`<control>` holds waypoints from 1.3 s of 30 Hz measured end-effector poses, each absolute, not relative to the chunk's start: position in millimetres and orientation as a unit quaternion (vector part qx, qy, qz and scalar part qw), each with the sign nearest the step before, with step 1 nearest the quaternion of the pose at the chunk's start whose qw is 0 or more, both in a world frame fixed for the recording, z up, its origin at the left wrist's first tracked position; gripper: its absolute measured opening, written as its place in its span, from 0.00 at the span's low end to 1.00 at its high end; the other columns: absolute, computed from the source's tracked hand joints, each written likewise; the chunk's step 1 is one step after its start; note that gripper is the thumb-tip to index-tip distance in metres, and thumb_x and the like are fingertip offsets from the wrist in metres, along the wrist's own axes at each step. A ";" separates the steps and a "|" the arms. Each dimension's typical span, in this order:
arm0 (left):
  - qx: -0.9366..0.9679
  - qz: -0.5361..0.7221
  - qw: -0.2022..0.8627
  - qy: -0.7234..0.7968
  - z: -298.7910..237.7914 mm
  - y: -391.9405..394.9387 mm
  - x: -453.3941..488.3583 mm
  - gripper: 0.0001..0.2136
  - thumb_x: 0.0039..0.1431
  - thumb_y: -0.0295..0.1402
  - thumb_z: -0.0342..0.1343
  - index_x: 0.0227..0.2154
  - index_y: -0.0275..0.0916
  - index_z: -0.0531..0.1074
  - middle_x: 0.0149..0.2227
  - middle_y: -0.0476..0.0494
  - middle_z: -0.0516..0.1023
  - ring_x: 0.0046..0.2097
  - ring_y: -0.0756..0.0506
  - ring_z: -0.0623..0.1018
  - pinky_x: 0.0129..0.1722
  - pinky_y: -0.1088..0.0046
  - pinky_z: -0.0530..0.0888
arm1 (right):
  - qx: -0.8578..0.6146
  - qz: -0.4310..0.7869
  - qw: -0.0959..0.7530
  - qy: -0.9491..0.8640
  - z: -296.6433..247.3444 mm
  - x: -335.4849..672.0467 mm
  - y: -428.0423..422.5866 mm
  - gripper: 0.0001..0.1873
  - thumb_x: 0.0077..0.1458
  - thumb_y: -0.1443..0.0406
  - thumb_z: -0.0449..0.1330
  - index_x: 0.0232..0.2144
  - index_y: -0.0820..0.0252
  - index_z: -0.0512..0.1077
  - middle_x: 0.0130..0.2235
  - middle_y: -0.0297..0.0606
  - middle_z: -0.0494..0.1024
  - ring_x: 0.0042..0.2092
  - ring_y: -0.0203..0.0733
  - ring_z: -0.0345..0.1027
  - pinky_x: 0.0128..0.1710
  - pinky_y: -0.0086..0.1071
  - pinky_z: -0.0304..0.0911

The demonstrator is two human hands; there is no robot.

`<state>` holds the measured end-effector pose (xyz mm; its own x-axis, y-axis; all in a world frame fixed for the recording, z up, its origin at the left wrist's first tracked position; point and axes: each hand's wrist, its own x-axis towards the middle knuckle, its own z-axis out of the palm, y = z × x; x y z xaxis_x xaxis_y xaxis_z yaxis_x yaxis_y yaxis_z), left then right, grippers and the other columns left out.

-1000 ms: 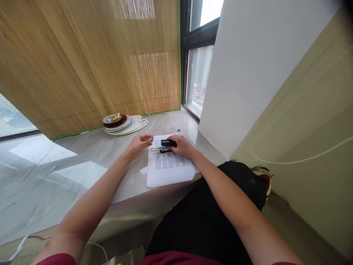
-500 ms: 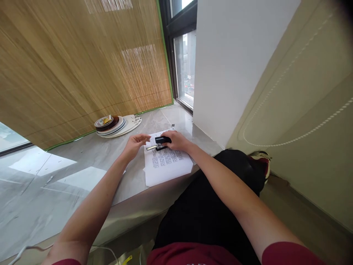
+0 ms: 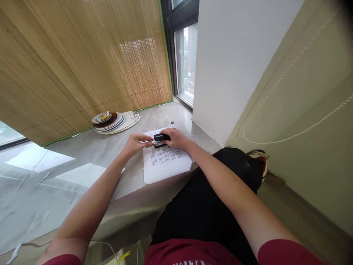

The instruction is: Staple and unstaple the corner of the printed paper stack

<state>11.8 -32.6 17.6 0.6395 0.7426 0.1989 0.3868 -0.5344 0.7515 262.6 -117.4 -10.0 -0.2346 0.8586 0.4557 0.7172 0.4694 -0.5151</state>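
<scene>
The right hand gripped a small black stapler over printed white paper on the smooth grey stone table. The left hand pinched the stapler's metal front end with narrowed fingers. Round stacked plates sat well apart.

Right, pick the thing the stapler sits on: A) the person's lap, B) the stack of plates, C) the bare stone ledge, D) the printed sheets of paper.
D: the black stapler, under the right hand, rests on the printed sheets of paper; the left hand touches its metal front end.
</scene>
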 end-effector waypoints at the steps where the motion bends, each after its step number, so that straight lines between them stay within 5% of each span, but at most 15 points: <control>1: 0.835 0.239 0.362 0.339 17.1 -32.7 12.0 0.22 0.45 0.51 0.75 0.38 0.40 0.88 0.38 0.38 0.88 0.37 0.40 0.83 0.40 0.66 0.77 | -0.505 0.099 0.358 -0.779 -9.9 262.5 -117.4 0.16 0.59 0.68 0.68 0.50 0.57 0.78 0.49 0.42 0.83 0.50 0.48 0.76 0.50 0.37 0.64; 14: 0.838 0.244 0.349 0.341 12.0 -37.0 18.6 0.17 0.44 0.49 0.76 0.34 0.44 0.89 0.32 0.41 0.86 0.32 0.43 0.76 0.29 0.69 0.68 | -0.507 0.100 0.349 -0.782 -7.5 262.0 -119.0 0.14 0.59 0.67 0.68 0.48 0.57 0.78 0.48 0.41 0.83 0.49 0.48 0.75 0.50 0.37 0.63; 30: 0.883 0.235 0.286 0.288 14.3 -38.4 18.7 0.15 0.49 0.51 0.73 0.31 0.44 0.87 0.31 0.43 0.84 0.34 0.43 0.78 0.36 0.67 0.72 | -0.502 0.099 0.349 -0.786 -8.3 262.0 -118.2 0.15 0.59 0.67 0.68 0.49 0.57 0.79 0.48 0.42 0.83 0.50 0.48 0.75 0.49 0.37 0.64; 39: 0.921 0.136 0.319 0.179 31.7 -17.8 -11.4 0.13 0.58 0.48 0.69 0.38 0.46 0.87 0.44 0.38 0.86 0.45 0.38 0.84 0.49 0.61 0.78 | -0.512 0.127 0.382 -0.759 -8.1 269.6 -117.1 0.15 0.55 0.68 0.71 0.46 0.56 0.81 0.44 0.38 0.85 0.46 0.44 0.77 0.48 0.34 0.65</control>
<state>-11.4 -17.8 31.7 0.8989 0.4166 0.1355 0.2436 -0.7324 0.6359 269.6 -117.1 -8.1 -0.1846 0.8738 0.4499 0.6799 0.4441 -0.5835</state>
